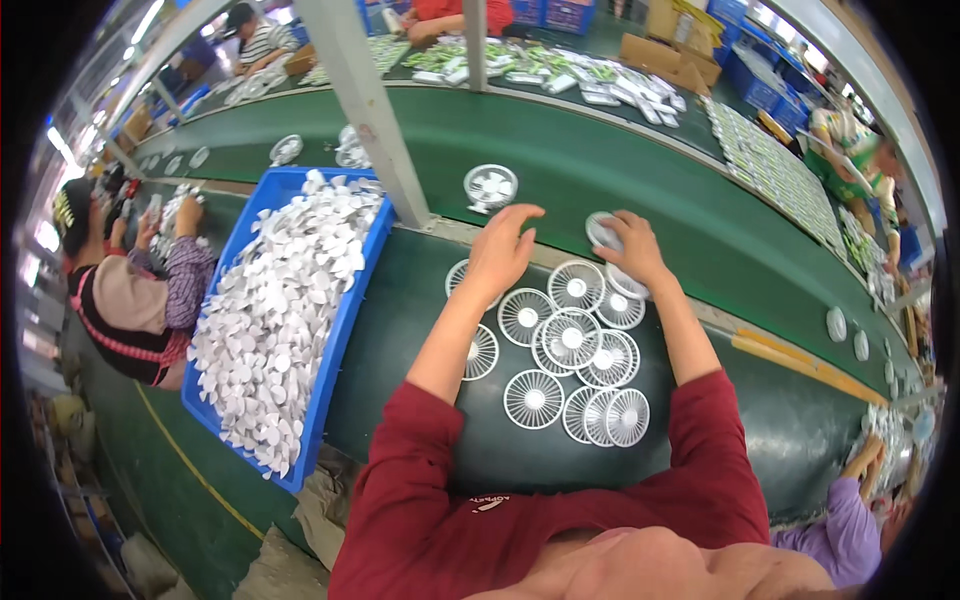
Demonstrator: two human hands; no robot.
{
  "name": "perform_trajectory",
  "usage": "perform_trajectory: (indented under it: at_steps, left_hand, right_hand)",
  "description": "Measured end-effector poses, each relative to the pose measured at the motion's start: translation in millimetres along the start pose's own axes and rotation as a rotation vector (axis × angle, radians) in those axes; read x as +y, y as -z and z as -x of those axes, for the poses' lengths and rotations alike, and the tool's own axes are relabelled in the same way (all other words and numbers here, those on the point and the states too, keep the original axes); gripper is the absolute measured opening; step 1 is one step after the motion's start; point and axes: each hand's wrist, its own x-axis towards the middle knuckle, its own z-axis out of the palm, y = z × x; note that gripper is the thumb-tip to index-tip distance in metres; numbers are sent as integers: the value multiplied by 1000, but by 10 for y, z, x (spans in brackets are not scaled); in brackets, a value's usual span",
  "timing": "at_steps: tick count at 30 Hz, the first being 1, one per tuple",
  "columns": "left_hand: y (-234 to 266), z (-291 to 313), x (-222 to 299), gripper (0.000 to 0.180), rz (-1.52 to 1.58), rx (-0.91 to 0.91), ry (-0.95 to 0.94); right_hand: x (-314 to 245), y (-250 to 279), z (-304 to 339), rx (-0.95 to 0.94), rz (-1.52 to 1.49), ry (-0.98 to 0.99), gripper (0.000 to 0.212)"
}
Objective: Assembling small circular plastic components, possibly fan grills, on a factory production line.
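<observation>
My left hand (503, 250) is raised at the near edge of the green conveyor belt, its fingers stretched out and holding nothing. Just beyond it on the belt lies a small white fan head (490, 187), its blades showing inside a round frame. My right hand (637, 246) grips a white round fan part (603, 232) at the belt's edge; the fingers partly cover it. Between my forearms, several white round fan grilles (533, 399) with radial spokes lie loose and overlapping on the dark green worktop (480, 445). Another grille (628, 283) sits under my right wrist.
A blue crate (340, 340) heaped with white fan blades (270, 320) stands at my left. A grey metal post (365, 100) rises beyond it. Other white fan parts (286, 150) rest along the belt (600, 170). Co-workers sit on both sides and across.
</observation>
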Motion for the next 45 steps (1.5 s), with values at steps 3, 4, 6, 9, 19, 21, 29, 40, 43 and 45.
perform_trajectory:
  at_steps: [3,4,6,9,19,21,29,40,43,45]
  left_hand:
    - [59,-406,-256,44,-248,-7,-40]
    - [2,-549,-380,50,-299,-9,-44]
    - [-144,-802,-444,59,-520,-133,17]
    - [-148,-990,-720,49,-699,-360,90]
    - [15,-833,-837,19,-745,-348,144]
    - [137,-738,-872,18,-773,-319,144]
    - [306,-141,-708,22,-332,212,379]
    - [-296,451,173,42,1417,113,586]
    - [-489,467,279,37,1464,-41,539]
    - [-506,456,479,43,1446,-144,520]
  right_hand:
    - [-151,69,178,-16,-90,61,53]
    - [-187,111,266,-36,-112,99,52]
    - [-290,217,524,-61,-147,90,52]
    - [-562,366,813,-105,-205,101,57]
    - [-417,586,1132,-189,-685,-34,50]
    - [-421,448,931,-73,-784,-95,47]
    - [-873,107,791,-164,-370,191,44]
    - [-876,422,734,235,-1317,-325,25]
    - [-855,505,779,216,-1313,-266,34]
    - [-773,456,789,321,-1120,-205,38]
